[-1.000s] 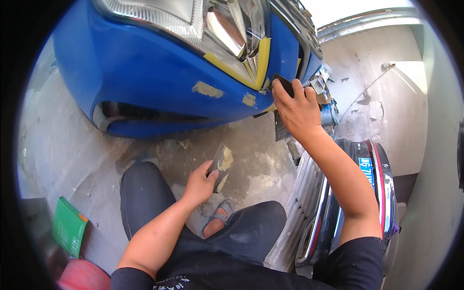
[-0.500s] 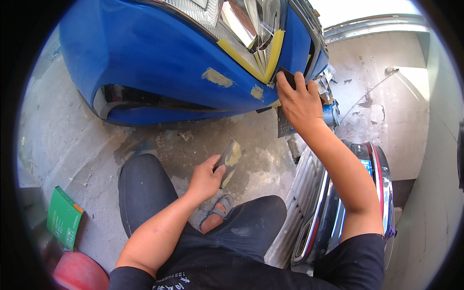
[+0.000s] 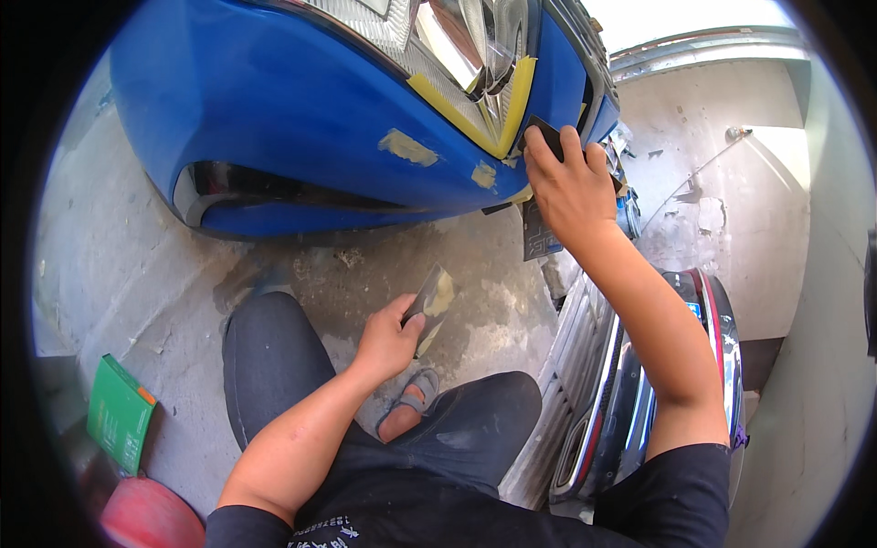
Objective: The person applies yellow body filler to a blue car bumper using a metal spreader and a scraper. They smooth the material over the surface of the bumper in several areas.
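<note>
Holding a dark scraper [image 3: 546,135] in the right hand [image 3: 574,196] at the corner of a blue bumper [image 3: 256,100], and a putty-smeared plate [image 3: 438,290] in the left hand [image 3: 388,340].

Gripping the scraper under bent fingers, with thumb and much of the blade hidden; impossible to tell contact with the paint, just beside the tip of the yellow tape [image 3: 517,114]. Pinching the plate at its near edge, low and apart from the bumper, partly covered by fingers. Visible on the paint: two pale putty patches [image 3: 408,147]. Cut off at the top: bumper and headlight [image 3: 457,55]. Partly lost in the dark rim at lower left: a red rounded thing [image 3: 151,516], hard to identify, below a green box [image 3: 121,416].
</note>
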`<act>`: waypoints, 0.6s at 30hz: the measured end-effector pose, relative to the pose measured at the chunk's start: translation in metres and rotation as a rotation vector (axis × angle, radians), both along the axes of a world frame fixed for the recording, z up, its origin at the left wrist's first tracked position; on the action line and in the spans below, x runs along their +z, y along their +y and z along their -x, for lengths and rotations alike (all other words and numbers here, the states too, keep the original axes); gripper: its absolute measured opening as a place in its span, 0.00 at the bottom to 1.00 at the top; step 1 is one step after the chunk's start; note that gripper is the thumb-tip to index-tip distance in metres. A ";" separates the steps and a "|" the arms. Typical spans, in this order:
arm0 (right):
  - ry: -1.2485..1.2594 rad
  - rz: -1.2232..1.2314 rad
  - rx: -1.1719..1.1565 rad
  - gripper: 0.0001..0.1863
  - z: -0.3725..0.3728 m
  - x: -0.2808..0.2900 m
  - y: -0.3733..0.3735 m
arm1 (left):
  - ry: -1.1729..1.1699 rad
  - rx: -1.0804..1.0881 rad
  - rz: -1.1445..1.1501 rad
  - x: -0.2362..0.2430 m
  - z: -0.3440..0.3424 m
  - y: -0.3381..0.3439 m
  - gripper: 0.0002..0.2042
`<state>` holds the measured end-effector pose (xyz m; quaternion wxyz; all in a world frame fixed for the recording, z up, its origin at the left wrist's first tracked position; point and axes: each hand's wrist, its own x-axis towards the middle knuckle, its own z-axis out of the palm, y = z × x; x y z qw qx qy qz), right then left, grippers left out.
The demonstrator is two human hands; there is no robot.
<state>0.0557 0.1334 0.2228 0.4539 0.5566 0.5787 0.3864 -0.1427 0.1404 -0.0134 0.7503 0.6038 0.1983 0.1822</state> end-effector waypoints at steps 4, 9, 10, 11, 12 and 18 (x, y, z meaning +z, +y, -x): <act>0.011 -0.010 -0.005 0.12 -0.004 0.000 -0.007 | -0.006 0.013 0.044 -0.005 -0.003 -0.005 0.14; 0.052 0.011 0.024 0.16 0.007 0.007 -0.004 | -0.033 0.017 0.057 -0.005 -0.002 -0.004 0.14; 0.032 0.014 0.013 0.16 0.008 0.008 -0.002 | -0.040 0.019 0.054 -0.005 -0.002 -0.003 0.14; 0.012 0.016 0.002 0.16 0.008 0.008 0.002 | -0.033 0.012 0.042 -0.005 -0.001 -0.004 0.14; -0.007 0.019 -0.008 0.16 0.007 0.008 0.004 | -0.024 0.004 0.031 -0.002 0.000 -0.002 0.14; 0.017 -0.033 -0.042 0.17 -0.001 0.003 -0.008 | -0.040 0.024 0.050 -0.005 0.001 -0.003 0.13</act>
